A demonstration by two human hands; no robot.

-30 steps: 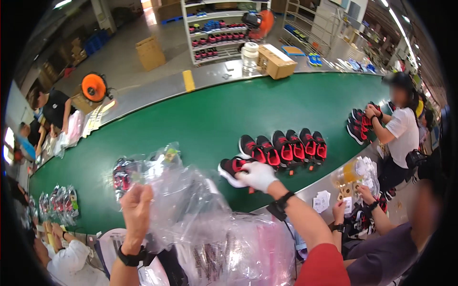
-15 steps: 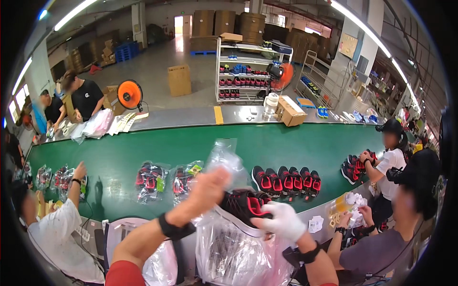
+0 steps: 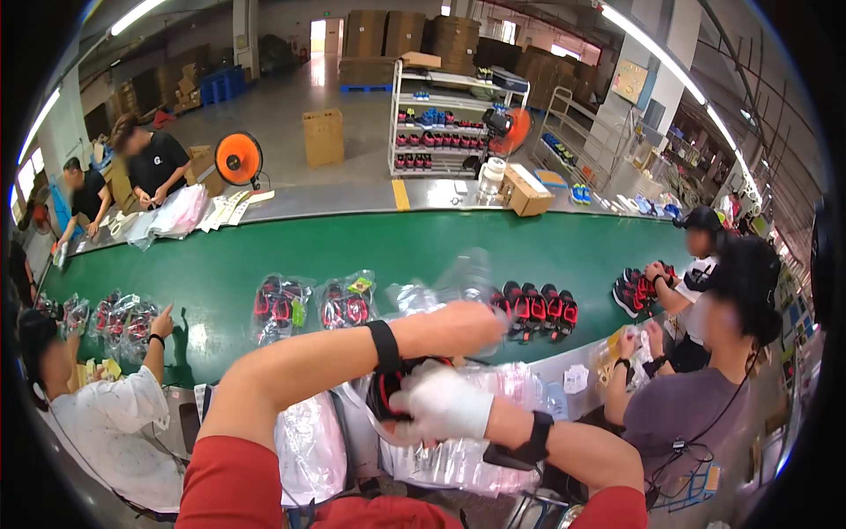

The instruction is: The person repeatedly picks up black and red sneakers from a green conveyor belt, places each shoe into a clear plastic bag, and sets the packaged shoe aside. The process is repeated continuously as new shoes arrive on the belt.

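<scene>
Clear plastic bag (image 3: 458, 282) raised above long green conveyor belt (image 3: 564, 247), pinched at top by left hand (image 3: 467, 326). Black-and-red shoes (image 3: 388, 388) gripped below in white-gloved right hand (image 3: 441, 406), fingers curled closed round them. Stack of empty bags (image 3: 308, 450) lower down. Bagged pairs (image 3: 280, 307) and loose row of shoes (image 3: 539, 307) resting on belt beyond.

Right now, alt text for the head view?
A person's gloved right hand presses a black-and-red shoe into a clear plastic bag that the left hand holds, above a green conveyor belt carrying bagged shoes, with co-workers around.
</scene>
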